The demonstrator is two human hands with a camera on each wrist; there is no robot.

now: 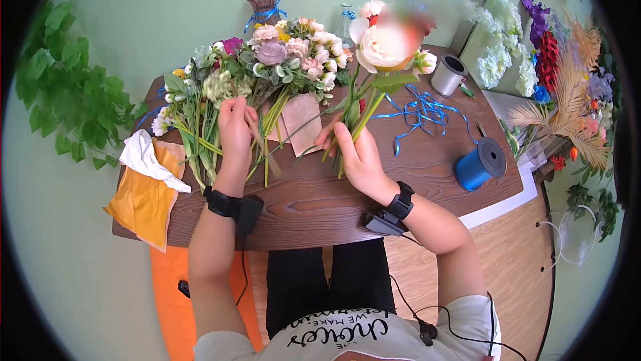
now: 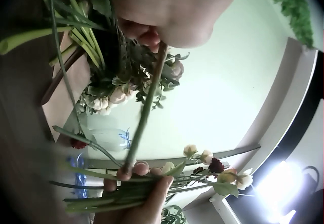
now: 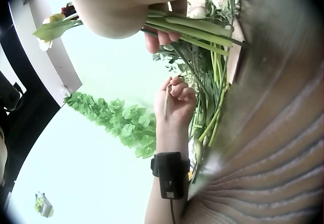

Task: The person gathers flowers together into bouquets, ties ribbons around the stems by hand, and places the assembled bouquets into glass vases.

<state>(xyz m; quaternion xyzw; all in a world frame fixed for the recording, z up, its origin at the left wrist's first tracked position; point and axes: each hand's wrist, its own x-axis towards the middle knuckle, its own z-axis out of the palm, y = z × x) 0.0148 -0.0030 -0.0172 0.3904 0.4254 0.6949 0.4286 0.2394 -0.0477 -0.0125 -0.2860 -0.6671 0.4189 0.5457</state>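
My left hand [image 1: 236,124] pinches a single flower stem [image 2: 147,112], with a blurred pale green flower head [image 1: 227,87] just above the fingers in the head view. My right hand [image 1: 364,160] grips a bunch of green stems topped by a large white flower [image 1: 384,47] and smaller cream blooms [image 1: 424,62]. In the left wrist view, the single stem's lower end reaches down to the right hand's fingertips. Many more artificial flowers [image 1: 270,54] lie behind and beside the left hand, their stems pointing towards me.
A blue ribbon spool [image 1: 471,168] and a silver spool [image 1: 449,75] stand at the right, near tangled blue ribbon [image 1: 420,112]. A brown glass vase [image 1: 262,2] and a clear one [image 1: 346,20] stand at the back. Yellow and white wrapping [image 1: 141,194] overhangs the left edge.
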